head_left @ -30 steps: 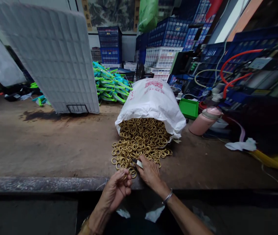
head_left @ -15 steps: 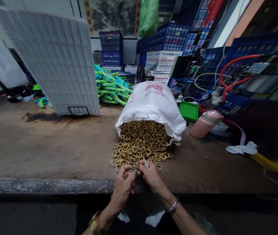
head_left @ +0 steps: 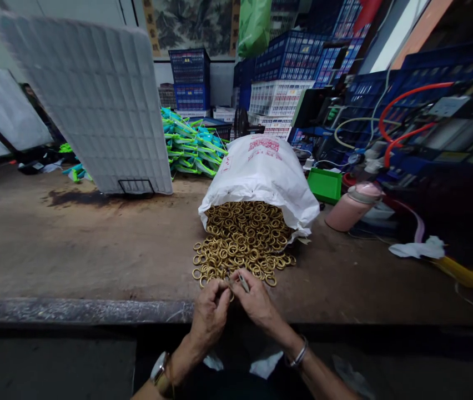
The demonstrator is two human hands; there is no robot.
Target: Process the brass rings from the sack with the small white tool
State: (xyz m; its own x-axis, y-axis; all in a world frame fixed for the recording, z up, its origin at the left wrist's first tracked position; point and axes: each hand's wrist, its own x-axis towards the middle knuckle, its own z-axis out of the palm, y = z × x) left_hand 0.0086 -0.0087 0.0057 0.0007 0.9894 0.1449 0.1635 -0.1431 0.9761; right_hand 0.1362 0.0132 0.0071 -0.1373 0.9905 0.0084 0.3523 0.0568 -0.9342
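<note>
Gold-coloured rings (head_left: 242, 253) spill from the mouth of a white sack (head_left: 263, 169) that lies on its side on the worktable. Close to the table's front edge, my left hand (head_left: 210, 312) pinches one gold ring (head_left: 232, 297) between thumb and fingers; most of it is hidden. My right hand (head_left: 257, 300) meets it there, its fingers closed on a small grey tool (head_left: 243, 282) whose end sticks up above the knuckles. The tip of that tool is hard to make out near the ring. Both hands are just in front of the loose pile.
To the left stands a white padded panel (head_left: 95, 105) in a wire stand, with bright green and blue items (head_left: 195, 141) heaped behind. Right of the sack are a green tray (head_left: 324, 185), a pink bottle (head_left: 351, 210) and a machine with red hoses (head_left: 390, 119). Crates (head_left: 190, 80) are stacked behind.
My left hand has turned, its fingers curling in more, and a ring now shows below its fingertips. My right hand has shifted slightly left, tilting the grey tool. The view has moved slightly.
</note>
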